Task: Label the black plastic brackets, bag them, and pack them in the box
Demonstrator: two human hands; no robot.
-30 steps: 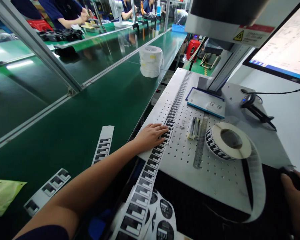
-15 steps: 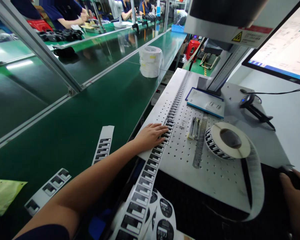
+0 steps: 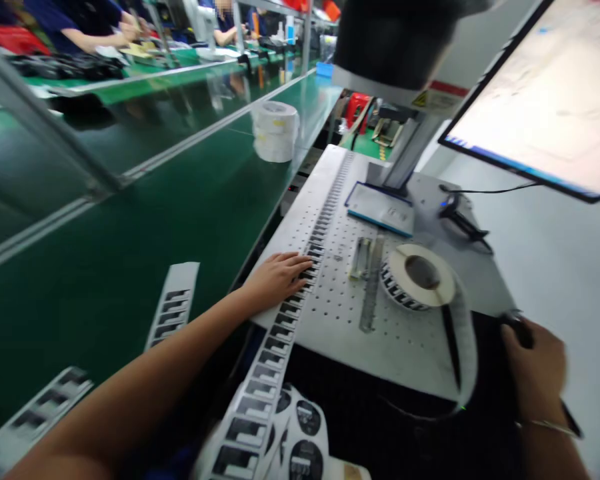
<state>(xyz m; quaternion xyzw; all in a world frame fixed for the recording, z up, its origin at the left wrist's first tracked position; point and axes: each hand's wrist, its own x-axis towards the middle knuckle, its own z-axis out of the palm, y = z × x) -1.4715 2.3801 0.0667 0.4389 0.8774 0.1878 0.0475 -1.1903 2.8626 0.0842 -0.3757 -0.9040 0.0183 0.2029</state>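
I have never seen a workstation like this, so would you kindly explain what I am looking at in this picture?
This is taken by a camera worn on a person's head, looking down at their two bare hands. The left hand lies flat on a long strip of black-and-white labels running along a perforated metal plate. On the plate also lie a label roll, a steel ruler and a handheld scanner. The right hand closes over a small dark object, likely a mouse. A machine head hangs above, a monitor stands at right, and a green belt runs at left.
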